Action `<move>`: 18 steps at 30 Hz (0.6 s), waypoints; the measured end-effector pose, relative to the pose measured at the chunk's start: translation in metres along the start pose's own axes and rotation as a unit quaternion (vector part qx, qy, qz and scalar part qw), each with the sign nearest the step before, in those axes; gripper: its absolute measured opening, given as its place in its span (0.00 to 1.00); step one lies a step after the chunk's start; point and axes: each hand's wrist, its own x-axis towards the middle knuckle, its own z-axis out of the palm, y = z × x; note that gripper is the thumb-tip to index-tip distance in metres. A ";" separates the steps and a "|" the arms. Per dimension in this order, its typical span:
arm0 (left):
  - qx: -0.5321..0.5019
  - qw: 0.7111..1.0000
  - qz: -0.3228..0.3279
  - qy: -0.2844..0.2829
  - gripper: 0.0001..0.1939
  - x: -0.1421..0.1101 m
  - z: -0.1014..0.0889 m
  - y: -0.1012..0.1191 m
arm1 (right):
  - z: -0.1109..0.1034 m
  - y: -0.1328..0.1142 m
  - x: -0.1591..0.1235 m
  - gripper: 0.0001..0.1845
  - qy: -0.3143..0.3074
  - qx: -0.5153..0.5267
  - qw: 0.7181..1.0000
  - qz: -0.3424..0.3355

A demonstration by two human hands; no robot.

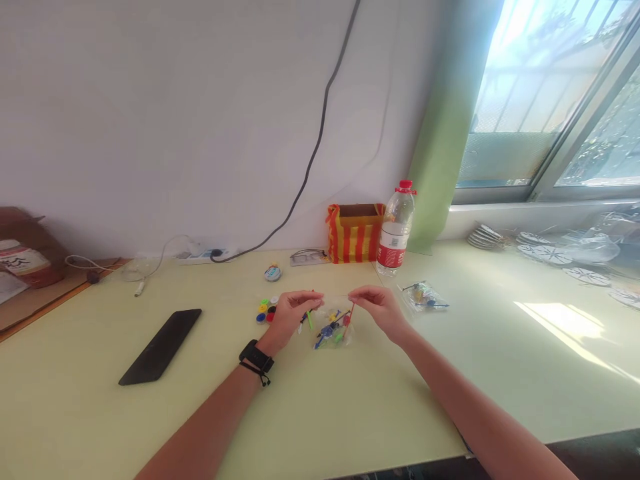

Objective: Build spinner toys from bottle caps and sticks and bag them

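Note:
A clear plastic bag [325, 342] with small blue, yellow, green and red plastic pieces in it is at the table's middle. My left hand [291, 315] pinches the bag's upper left edge, thumb against forefinger. The upper right edge is pinched by my right hand [381, 308], and a thin red stick [349, 313] hangs just below those fingertips; whether it is inside the bag I cannot tell. Beside my left fingers is a light green stick [310, 320]. Several round coloured caps [261, 318] lie left of my left hand, partly hidden by it.
A second filled bag [425, 297] lies to the right. Behind stand a striped bag [356, 237] and a large bottle [395, 233]. A round container [273, 273] sits behind the caps. On the left lies a black slab [163, 347]; patterned discs [545, 254] lie far right.

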 end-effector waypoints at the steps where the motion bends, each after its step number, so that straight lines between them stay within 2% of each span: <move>1: -0.004 1.000 -0.004 -0.001 0.14 0.000 0.000 0.000 | 0.000 -0.001 0.000 0.11 0.002 0.004 1.000 0.002; 8: 0.058 0.998 0.020 -0.013 0.18 0.000 0.000 -0.002 | -0.001 0.004 0.000 0.14 -0.004 -0.008 1.000 0.009; 12: 0.098 0.993 0.053 -0.032 0.13 0.002 -0.002 -0.004 | 0.001 0.010 0.001 0.17 0.008 -0.042 0.999 0.009; 18: 0.085 0.994 0.058 -0.032 0.12 0.003 -0.004 -0.007 | 0.003 0.013 0.002 0.16 -0.045 -0.064 0.996 -0.038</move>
